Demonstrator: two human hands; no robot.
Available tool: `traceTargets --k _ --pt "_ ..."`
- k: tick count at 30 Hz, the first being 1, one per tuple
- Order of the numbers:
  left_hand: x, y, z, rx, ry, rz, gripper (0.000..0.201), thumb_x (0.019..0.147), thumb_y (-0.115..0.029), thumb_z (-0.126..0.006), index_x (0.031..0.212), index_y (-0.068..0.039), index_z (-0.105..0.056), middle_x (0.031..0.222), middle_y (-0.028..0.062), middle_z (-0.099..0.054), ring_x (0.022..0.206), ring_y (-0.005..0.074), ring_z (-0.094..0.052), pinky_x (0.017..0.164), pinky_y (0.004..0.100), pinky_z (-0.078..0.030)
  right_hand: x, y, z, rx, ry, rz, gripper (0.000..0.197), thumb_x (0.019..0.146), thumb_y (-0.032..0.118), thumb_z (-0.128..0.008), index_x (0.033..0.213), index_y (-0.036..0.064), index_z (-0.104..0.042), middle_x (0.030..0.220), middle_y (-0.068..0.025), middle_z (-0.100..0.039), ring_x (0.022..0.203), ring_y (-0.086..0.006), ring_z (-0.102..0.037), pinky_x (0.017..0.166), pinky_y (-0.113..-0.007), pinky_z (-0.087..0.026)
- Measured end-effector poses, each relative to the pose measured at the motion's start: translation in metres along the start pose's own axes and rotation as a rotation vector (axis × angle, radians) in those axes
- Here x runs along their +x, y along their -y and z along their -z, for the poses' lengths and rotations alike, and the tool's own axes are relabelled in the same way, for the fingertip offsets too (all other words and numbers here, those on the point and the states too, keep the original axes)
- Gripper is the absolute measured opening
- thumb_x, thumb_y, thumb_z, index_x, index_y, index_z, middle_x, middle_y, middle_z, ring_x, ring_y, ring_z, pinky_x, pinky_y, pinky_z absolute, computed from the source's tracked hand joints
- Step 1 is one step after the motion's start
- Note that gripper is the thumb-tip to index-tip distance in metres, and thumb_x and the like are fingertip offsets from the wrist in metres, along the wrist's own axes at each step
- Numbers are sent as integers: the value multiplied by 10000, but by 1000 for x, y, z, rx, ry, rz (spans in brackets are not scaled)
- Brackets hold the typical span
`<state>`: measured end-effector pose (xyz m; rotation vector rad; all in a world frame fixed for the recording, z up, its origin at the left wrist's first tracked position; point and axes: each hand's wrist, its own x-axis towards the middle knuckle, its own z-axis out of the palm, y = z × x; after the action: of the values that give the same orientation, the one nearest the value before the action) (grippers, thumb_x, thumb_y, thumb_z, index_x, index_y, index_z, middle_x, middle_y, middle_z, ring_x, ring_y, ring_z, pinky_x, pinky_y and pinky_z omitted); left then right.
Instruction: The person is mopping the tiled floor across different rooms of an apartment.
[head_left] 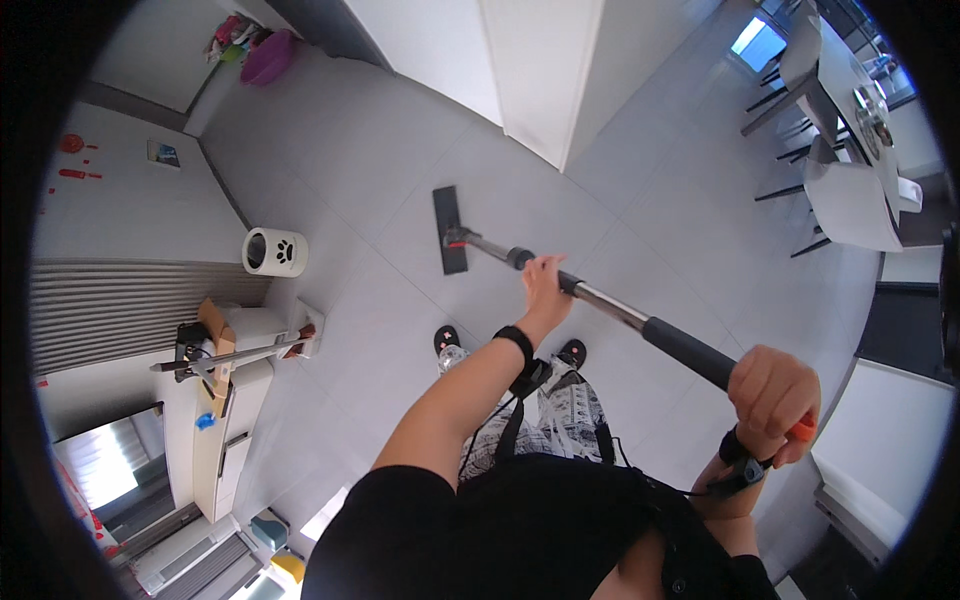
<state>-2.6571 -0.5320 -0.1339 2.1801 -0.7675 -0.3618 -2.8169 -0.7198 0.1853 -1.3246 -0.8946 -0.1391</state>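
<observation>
A flat mop (610, 305) with a steel and black handle slants across the view. Its dark rectangular head (449, 215) lies on the grey tiled floor, ahead of my feet and a little left. My left hand (545, 290) is closed round the lower part of the handle, just above the black joint. Near the handle's top end, my right hand (775, 398) grips the black foam sleeve, with an orange end piece showing beside it. Both wrists wear black bands.
A white corner wall (545, 80) juts in ahead. At left stand a white paw-print bin (275, 252), a second long-handled tool (240, 355) and a low cabinet (240, 430). A purple basin (267, 57) sits far left. White chairs (850, 205) surround a dining table (850, 85) at right.
</observation>
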Motion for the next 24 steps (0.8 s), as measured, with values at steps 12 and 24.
traceTargets --k 12,24 --pt "-62 -202 -152 20 502 -335 681 693 -62 -690 1303 -74 -388 1165 236 -437 1084 418 -390 963 483 -323 -148 206 -55 -272 -146 -108 251 829 308 -702 780 69 -643 593 -47 -595 516 -143 -601 529 -219 -465" --pt "-77 -238 -159 -375 457 -569 286 659 -99 -722 843 -69 -505 875 112 -533 895 328 -523 894 475 -384 -81 168 -151 -1406 -1855 99 426 944 468 -471 635 192 -373 496 38 -326 473 -64 -310 590 -259 -299"
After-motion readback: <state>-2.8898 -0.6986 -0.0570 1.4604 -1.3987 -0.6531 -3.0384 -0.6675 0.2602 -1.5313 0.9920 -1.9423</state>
